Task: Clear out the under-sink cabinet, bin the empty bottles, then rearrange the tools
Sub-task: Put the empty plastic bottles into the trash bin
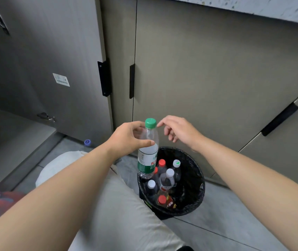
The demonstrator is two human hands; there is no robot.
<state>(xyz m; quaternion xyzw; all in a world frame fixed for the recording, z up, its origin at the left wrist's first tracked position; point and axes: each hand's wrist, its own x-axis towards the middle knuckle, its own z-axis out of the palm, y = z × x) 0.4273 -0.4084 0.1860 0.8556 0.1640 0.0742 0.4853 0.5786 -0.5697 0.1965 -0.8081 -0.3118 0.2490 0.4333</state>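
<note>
Gripping the green-capped bottle (149,156) round its shoulder, our left hand (128,136) holds it upright, base just above the left rim of the bin (202,185). Our right hand (179,132) hangs slack-fingered and empty beside the cap (150,123). We judge the drop lies straight down, slightly right.

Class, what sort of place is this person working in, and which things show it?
Probably a home kitchen: flat grey-brown cabinet doors with black strip handles, a speckled stone-look countertop edge above them, and a round black-lined waste bin of plastic bottles on the tiled floor.
</note>
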